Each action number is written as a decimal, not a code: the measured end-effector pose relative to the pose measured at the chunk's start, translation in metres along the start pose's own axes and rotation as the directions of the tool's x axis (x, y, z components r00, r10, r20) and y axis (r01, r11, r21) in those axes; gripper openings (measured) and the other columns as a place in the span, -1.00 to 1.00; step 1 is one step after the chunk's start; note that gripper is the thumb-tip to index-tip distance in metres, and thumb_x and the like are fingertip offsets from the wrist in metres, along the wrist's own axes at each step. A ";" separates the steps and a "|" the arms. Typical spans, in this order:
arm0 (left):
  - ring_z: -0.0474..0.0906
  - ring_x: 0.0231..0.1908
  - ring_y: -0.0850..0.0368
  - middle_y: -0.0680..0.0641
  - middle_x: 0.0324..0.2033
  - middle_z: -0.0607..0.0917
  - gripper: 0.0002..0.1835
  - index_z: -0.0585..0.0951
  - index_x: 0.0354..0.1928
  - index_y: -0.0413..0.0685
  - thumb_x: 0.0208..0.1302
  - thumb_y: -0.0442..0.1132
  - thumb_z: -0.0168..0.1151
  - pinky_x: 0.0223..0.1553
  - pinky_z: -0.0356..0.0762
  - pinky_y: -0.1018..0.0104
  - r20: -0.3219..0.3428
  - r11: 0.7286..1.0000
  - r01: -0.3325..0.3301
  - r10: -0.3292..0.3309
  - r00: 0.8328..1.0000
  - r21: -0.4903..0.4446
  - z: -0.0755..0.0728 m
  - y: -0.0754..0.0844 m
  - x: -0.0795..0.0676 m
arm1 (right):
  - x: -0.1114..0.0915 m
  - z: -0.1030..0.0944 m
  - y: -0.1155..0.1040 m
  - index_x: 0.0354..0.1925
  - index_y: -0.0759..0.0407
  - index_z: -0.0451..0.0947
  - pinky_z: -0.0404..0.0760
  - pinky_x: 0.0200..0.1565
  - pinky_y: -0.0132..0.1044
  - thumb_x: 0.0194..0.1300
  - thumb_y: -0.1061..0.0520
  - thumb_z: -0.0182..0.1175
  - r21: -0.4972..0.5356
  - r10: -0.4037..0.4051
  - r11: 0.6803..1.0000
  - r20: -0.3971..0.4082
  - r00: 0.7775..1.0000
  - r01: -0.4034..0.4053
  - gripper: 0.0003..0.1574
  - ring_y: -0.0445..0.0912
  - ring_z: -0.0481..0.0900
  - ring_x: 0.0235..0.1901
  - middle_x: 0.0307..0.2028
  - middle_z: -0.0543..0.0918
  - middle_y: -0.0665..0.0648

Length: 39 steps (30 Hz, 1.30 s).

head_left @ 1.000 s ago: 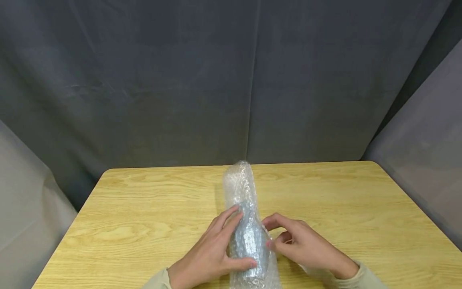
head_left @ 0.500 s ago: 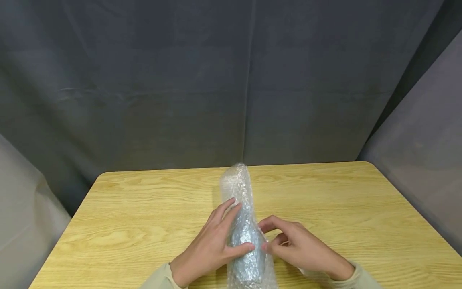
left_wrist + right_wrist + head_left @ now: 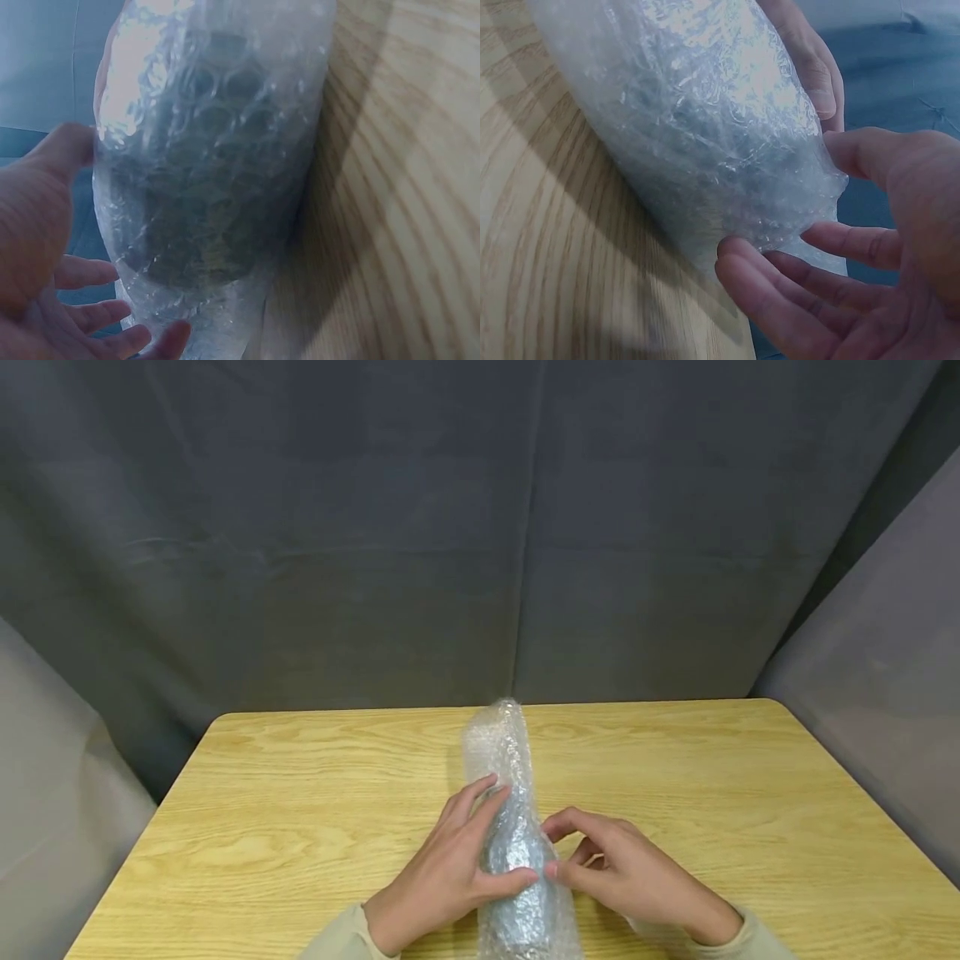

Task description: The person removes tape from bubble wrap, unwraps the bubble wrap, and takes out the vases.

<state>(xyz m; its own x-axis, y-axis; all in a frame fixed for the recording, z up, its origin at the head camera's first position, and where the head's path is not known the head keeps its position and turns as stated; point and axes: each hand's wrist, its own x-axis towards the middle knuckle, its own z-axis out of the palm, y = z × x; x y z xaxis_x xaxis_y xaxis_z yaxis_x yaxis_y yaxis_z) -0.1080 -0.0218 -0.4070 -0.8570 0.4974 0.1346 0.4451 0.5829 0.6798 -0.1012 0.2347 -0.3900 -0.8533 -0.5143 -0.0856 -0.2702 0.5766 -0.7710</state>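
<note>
A long roll of bubble wrap [image 3: 501, 735] lies on the table, pointing away from me. A bluish-grey object [image 3: 517, 839] with a bottle-like taper shows blurred through its layers. From the left, my left hand [image 3: 450, 864] rests on the roll with fingers extended and spread, thumb across the top. On the other side, my right hand [image 3: 626, 868] pinches the wrap's right edge between thumb and bent index finger. In the right wrist view the right thumb [image 3: 862, 150] presses the wrap's side, the other fingers below it. The left wrist view shows the wrapped object's rounded, darker end [image 3: 195, 232].
The wooden table [image 3: 285, 793] stretches out on both sides of the roll. Behind its far edge hangs a dark grey curtain [image 3: 360, 543]. Pale cloth panels stand at the left [image 3: 60, 802] and right [image 3: 870, 660].
The left hand has shifted slightly on the roll, its thumb moving up along it. The right hand keeps its pinch at the edge. The camera view sways a little.
</note>
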 end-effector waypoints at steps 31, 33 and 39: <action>0.25 0.54 -0.05 -0.10 0.58 0.21 0.03 0.26 0.58 0.01 0.21 0.36 0.38 0.37 0.50 -0.16 0.002 1.000 -0.016 0.016 1.000 -0.005 0.010 0.006 0.008 | 0.019 -0.005 -0.013 -0.04 -0.08 0.64 0.70 -0.26 -0.40 0.41 -0.02 0.35 -0.269 -0.250 0.946 -0.249 0.936 0.181 -0.81 -0.41 0.55 -0.32 -0.29 0.62 -0.22; 0.24 0.54 -0.04 -0.09 0.58 0.22 0.03 0.27 0.58 0.02 0.21 0.37 0.38 0.37 0.50 -0.16 0.003 1.000 -0.013 0.013 1.000 -0.006 0.010 0.006 0.007 | 0.022 -0.004 -0.015 -0.03 -0.07 0.64 0.69 -0.27 -0.41 0.40 0.00 0.36 -0.277 -0.264 0.941 -0.251 0.931 0.193 -0.80 -0.41 0.55 -0.32 -0.28 0.62 -0.22; 0.21 0.55 -0.06 -0.11 0.58 0.23 0.02 0.26 0.59 0.03 0.22 0.35 0.37 0.38 0.48 -0.18 0.004 1.000 -0.029 0.029 1.000 -0.012 0.010 0.007 0.009 | 0.025 -0.004 -0.020 -0.07 -0.05 0.65 0.68 -0.29 -0.40 0.36 0.05 0.39 -0.281 -0.270 0.940 -0.259 0.927 0.195 -0.80 -0.42 0.55 -0.35 -0.25 0.66 -0.20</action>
<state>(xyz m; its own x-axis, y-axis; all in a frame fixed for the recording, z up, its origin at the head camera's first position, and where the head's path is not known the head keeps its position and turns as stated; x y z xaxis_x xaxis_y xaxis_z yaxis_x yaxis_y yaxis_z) -0.1099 -0.0070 -0.4086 -0.8427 0.5166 0.1516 0.4667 0.5605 0.6842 -0.1189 0.2135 -0.3742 -0.8340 -0.4681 0.2920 -0.5454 0.6199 -0.5641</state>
